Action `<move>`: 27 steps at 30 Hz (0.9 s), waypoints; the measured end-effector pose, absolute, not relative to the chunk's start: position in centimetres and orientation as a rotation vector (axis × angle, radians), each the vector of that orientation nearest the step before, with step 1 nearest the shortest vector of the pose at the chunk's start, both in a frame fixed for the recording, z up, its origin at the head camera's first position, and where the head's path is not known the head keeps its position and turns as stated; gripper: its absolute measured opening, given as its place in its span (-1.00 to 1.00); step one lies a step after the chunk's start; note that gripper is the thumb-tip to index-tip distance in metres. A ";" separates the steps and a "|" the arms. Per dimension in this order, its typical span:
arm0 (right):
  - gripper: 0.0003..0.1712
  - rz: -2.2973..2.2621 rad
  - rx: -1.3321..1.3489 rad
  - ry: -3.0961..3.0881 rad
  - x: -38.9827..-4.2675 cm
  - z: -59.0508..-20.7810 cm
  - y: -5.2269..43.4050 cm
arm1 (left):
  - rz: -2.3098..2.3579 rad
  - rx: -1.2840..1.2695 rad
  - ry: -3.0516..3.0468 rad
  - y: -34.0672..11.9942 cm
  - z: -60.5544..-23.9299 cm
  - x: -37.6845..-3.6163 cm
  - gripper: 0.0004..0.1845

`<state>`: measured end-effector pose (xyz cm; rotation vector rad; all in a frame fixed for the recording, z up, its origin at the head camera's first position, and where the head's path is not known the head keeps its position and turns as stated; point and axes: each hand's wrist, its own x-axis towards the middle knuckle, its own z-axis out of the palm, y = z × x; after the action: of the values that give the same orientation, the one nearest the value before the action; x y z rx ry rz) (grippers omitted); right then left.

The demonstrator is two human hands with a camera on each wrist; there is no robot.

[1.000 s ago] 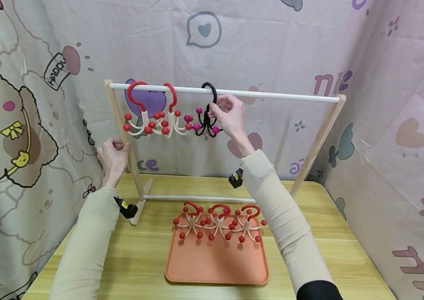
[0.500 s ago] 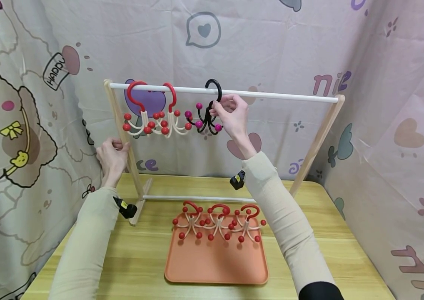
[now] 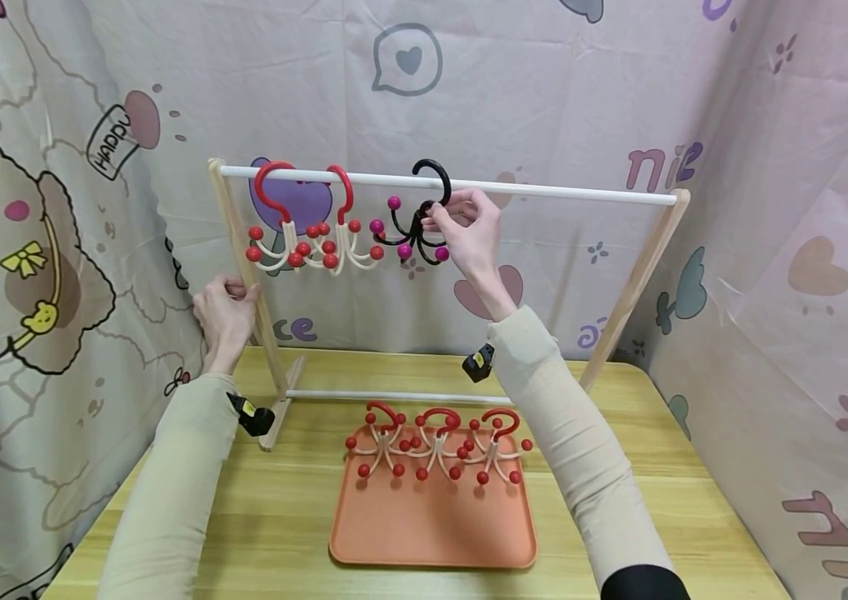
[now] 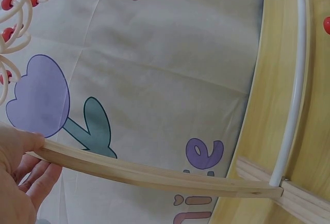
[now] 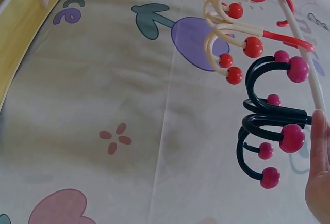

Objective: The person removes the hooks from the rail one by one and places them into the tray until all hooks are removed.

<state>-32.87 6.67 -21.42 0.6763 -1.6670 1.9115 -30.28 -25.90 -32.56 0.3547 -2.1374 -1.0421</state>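
Note:
A black hook hanger (image 3: 424, 218) with magenta balls has its hook looped over the white top rod (image 3: 566, 192) of a wooden rack. My right hand (image 3: 442, 218) pinches its stem just under the hook, and the hanger tilts with its arms to the left. In the right wrist view the black hanger (image 5: 268, 123) is beside the fingers (image 5: 319, 172). Two red-hook hangers (image 3: 304, 225) with cream arms hang left of it. My left hand (image 3: 232, 293) grips the rack's left leg (image 3: 255, 292); the left wrist view has that hand (image 4: 20, 177) on the leg (image 4: 149, 173).
An orange tray (image 3: 431, 533) lies on the wooden table (image 3: 281, 517) in front of the rack, with three red-hook hangers (image 3: 439, 446) at its far end. Patterned cloth hangs behind and on both sides. The rack's right leg (image 3: 637, 283) slants down to the table.
My right hand has shifted the black hanger a little to the right along the rod and tilted it, its arms swinging up to the left. The left hand has stayed on the leg.

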 end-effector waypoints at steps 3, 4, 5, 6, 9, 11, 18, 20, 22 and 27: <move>-0.90 1.923 0.677 -1.659 -32.8 -21.6 6.8 | -1.041 0.355 -2.131 -25.9 -32.6 -30.3 -0.70; -0.90 1.926 0.677 -1.658 -32.8 -21.7 6.9 | -1.041 0.353 -2.131 -25.9 -32.6 -30.3 -0.70; -0.90 1.930 0.676 -1.658 -32.7 -21.8 7.0 | -1.042 0.351 -2.129 -25.9 -32.6 -30.3 -0.70; -0.88 1.935 0.680 -1.654 -32.6 -21.9 7.2 | -1.043 0.349 -2.128 -25.9 -32.6 -30.3 -0.70; -0.89 1.951 0.687 -1.652 -32.1 -22.3 7.6 | -1.047 0.346 -2.131 -26.0 -32.5 -30.3 -0.68; -0.91 1.953 0.699 -1.656 -31.8 -22.7 8.0 | -1.052 0.345 -2.133 -26.0 -32.5 -30.3 -0.67; -0.83 1.932 0.701 -1.710 -30.1 -24.5 9.4 | -1.075 0.346 -2.137 -25.9 -32.5 -30.2 -0.67; -0.82 1.939 0.697 -1.717 -29.6 -25.1 9.6 | -1.075 0.350 -2.135 -25.9 -32.6 -30.2 -0.67; -0.81 1.936 0.698 -1.730 -29.0 -25.9 9.8 | -1.077 0.354 -2.132 -25.9 -32.5 -30.2 -0.68; -0.87 1.896 0.751 -1.807 -27.1 -28.7 10.1 | -1.062 0.363 -2.133 -25.9 -32.5 -30.1 -0.68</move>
<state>-27.11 10.07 -28.74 0.7510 -1.8073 1.8961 -30.13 -25.89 -32.45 0.3629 -2.1328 -1.0620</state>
